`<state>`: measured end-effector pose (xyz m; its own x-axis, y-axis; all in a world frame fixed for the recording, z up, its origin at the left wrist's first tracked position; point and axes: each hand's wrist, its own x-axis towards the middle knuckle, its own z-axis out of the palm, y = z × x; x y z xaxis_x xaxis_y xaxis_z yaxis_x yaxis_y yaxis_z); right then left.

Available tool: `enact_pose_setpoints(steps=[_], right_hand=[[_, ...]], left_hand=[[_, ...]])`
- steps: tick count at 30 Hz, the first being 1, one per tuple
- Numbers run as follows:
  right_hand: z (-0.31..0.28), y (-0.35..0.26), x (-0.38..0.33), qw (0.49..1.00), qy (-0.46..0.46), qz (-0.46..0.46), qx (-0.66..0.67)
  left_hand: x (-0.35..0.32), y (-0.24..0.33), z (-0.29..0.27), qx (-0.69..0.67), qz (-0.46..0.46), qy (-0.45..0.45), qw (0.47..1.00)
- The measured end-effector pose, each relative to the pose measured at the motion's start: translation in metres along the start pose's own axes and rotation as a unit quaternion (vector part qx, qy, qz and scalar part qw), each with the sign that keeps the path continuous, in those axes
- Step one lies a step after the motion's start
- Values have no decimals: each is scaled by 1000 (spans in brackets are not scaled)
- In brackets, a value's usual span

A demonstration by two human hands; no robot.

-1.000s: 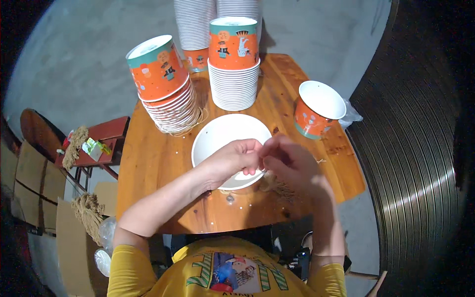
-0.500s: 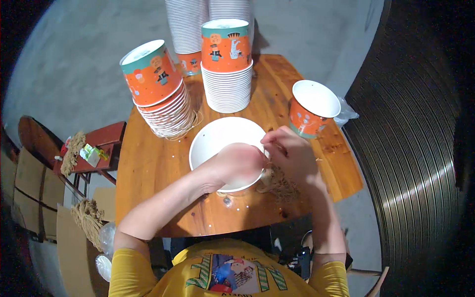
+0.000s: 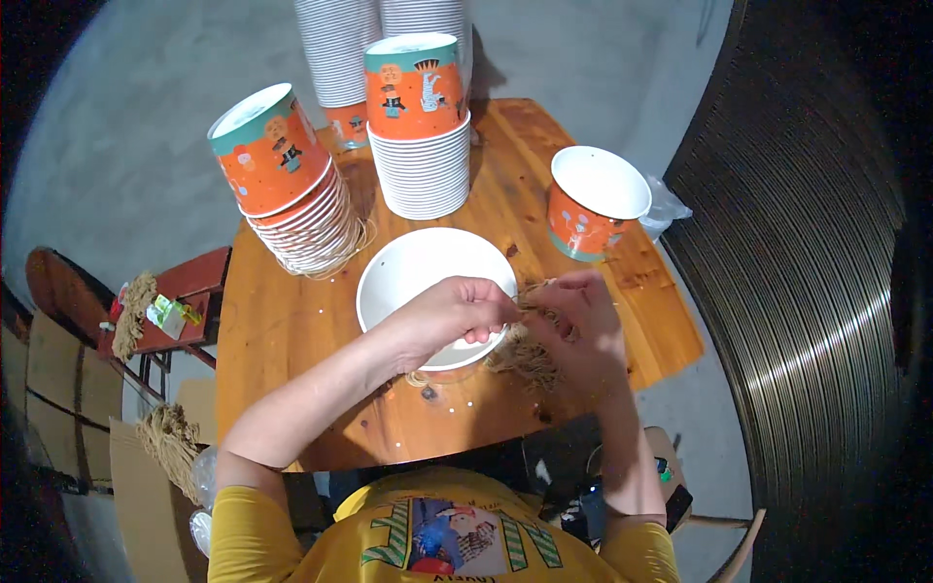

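A round paper tub (image 3: pixel 418 262) with a white inside stands in front of me, its mouth facing up. Over its right rim my left hand (image 3: pixel 465 313) is closed in a pinch on thin tan twine (image 3: pixel 530 301). My right hand (image 3: pixel 583 321), partly smeared by motion, is just right of the tub, with twine running across its curled fingers. Below the hands a loose tangle of twine (image 3: pixel 530 361) lies on the table against the tub. The tub's lower side is mostly hidden by my left hand and wrist.
Behind stand a tilted stack of orange tubs wound with twine (image 3: pixel 301 228), an upright stack (image 3: pixel 418 165), and taller stacks (image 3: pixel 335 58). A single tub (image 3: pixel 601 185) stands right on the wooden table (image 3: pixel 321 389). Twine bundles (image 3: pixel 170 437) and a red bench (image 3: pixel 194 282) are left.
My left hand has turned so that its pinched fingers show, and my right hand has rotated and dropped slightly. The whole view has shifted a little, moving the tubs leftward in it.
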<state>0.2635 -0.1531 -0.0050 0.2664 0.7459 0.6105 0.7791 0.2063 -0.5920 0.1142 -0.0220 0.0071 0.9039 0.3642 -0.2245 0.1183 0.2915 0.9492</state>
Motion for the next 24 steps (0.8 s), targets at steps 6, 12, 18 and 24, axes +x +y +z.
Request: enact_pose_setpoints(steps=[6, 12, 18, 24], right_hand=[[2, 9, 1, 995, -8, -77, -58], [5, 8, -1, 998, -10, -64, -7], [21, -19, -10, 964, -49, 187, 185], [30, -19, -17, 980, -23, 136, 146]], left_hand=[[1, 0, -1, 13, -7, 0, 1000], [0, 3, 3, 17, -14, 12, 1000], [-1, 9, -3, -101, -105, -25, 989], [-2, 9, -4, -124, -111, -7, 986]])
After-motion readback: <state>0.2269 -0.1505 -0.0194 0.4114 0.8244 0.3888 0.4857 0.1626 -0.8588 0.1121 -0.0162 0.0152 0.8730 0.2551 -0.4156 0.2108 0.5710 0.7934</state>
